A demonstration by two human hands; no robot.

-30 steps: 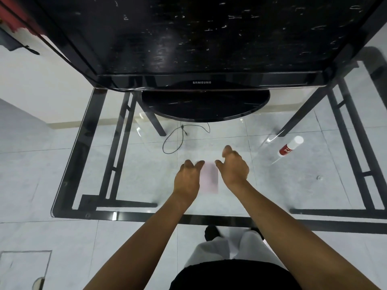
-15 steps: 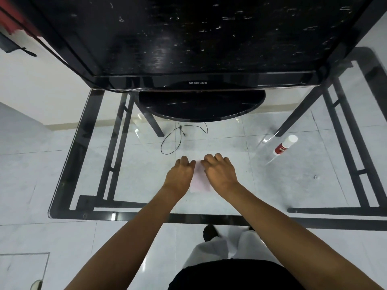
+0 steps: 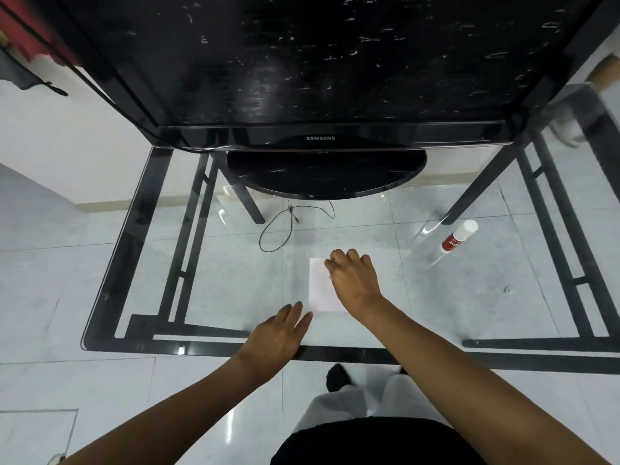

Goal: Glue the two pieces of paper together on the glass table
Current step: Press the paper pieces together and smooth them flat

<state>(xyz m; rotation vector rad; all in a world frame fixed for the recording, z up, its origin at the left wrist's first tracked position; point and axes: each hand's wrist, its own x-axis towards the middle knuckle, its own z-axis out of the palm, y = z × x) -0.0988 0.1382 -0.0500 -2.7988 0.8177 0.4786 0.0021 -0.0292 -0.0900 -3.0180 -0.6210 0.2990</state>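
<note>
A pale pink-white paper [image 3: 320, 290] lies flat on the glass table [image 3: 208, 283], near its middle. I see it as one rectangle; whether two sheets are stacked I cannot tell. My right hand [image 3: 354, 280] rests on the paper's right part, fingers bent and pressing down. My left hand [image 3: 278, 333] lies flat near the table's front edge, fingers apart, its fingertips just off the paper's lower left corner. A glue stick [image 3: 458, 237] with a red label and white cap lies on the glass at the right.
A black television [image 3: 318, 62] stands on its oval base [image 3: 327, 174] at the back of the table. A thin black cable [image 3: 285, 226] loops in front of the base. The table's black frame [image 3: 369, 354] runs along the front edge.
My left hand has come off the paper and drawn back toward the front edge. My right hand stays pressing on the paper.
</note>
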